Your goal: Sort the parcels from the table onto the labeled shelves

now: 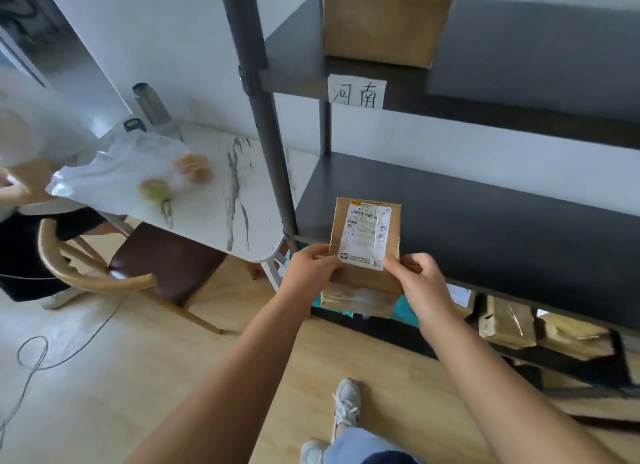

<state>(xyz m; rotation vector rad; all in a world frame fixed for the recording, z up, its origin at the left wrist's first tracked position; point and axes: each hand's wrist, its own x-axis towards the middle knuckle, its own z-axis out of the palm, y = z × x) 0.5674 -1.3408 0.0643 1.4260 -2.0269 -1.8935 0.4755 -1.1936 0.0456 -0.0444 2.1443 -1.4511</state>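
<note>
A small brown cardboard parcel [365, 236] with a white shipping label sits at the front left edge of the middle dark shelf [485, 228]. My left hand [310, 268] grips its near left corner. My right hand [417, 283] grips its near right corner. The parcel's near end overhangs the shelf edge. One shelf up [519, 65] stands a bigger brown box [384, 16], with a handwritten paper label [356, 91] taped to that shelf's front edge. Several brown parcels [540, 325] lie on the low shelf.
The white marbled table [214, 186] at left carries a white plastic bag [121, 165] with round fruit and a metal flask [152, 107]. A wooden chair [156, 269] and a seated person [20, 221] are beside it. A cable [34, 359] runs across the wooden floor.
</note>
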